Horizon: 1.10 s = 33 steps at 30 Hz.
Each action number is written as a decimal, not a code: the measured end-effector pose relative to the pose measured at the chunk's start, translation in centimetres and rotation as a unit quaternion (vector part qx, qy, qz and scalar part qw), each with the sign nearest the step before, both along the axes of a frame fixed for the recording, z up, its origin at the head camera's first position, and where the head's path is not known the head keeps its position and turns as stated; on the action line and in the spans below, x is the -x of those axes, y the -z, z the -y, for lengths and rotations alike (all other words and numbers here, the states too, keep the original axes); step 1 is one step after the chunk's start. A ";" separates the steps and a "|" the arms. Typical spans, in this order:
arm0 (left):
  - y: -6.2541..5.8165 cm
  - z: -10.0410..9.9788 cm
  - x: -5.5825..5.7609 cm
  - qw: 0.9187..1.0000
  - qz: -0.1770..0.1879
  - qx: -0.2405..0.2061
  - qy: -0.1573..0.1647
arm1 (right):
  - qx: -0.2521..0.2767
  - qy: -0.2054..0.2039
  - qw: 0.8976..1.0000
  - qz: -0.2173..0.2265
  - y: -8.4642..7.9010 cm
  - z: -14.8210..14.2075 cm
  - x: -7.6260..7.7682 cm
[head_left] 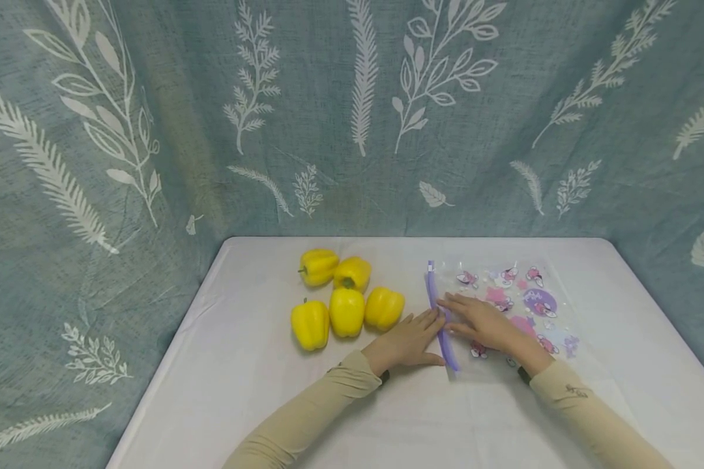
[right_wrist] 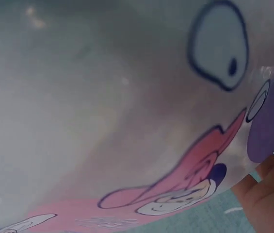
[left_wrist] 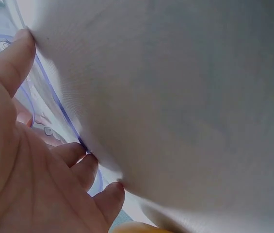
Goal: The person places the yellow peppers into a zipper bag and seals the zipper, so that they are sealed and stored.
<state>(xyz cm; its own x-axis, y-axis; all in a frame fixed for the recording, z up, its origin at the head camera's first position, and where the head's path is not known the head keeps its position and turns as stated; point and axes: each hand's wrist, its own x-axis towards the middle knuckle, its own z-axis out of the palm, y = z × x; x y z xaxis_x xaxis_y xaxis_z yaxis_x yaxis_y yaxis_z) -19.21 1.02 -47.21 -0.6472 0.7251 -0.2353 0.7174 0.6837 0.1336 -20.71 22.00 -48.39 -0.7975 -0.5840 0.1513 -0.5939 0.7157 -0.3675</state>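
A clear zip bag (head_left: 548,329), printed with pink and purple cartoon figures, lies flat on the table's right half. Its purple zip strip (head_left: 431,286) runs along the left edge, with a small slider at the far end. My left hand (head_left: 407,340) reaches in from the left, its fingertips touching the strip and the thumb near the strip's lower part. From the right, my right hand (head_left: 487,322) rests over the bag, fingers stretched toward the strip. In the left wrist view the left fingers (left_wrist: 86,172) meet the white surface beside the purple line. The right fingertips are hidden in the right wrist view.
Several yellow bell peppers (head_left: 347,312) stand or lie in a group left of the hands, the closest one (head_left: 384,308) just beyond the left hand. A white cloth (head_left: 240,365) covers the table. Blue-green leaf-patterned curtains (head_left: 328,189) hang behind and at the sides.
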 end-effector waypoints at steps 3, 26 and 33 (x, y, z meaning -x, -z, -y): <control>0.1 0.0 0.1 1.000 0.000 0.001 -0.002 | 0.013 0.013 1.000 0.012 -0.3 0.0 -0.1; 0.1 0.1 0.3 0.999 0.049 -0.014 -0.018 | 0.099 0.037 0.994 0.016 -0.9 -0.6 -0.3; 0.0 0.3 0.3 0.997 0.066 -0.036 -0.024 | 0.126 0.049 0.990 0.032 -1.5 -1.0 -0.4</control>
<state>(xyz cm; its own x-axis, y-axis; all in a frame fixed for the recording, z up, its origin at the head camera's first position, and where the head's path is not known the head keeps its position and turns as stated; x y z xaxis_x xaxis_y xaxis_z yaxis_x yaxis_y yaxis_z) -19.54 0.73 -47.21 -0.6479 0.7126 -0.2691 0.6577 0.7016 0.2742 -20.28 22.96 -46.88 -0.8611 -0.4535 0.2301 -0.4959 0.6490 -0.5769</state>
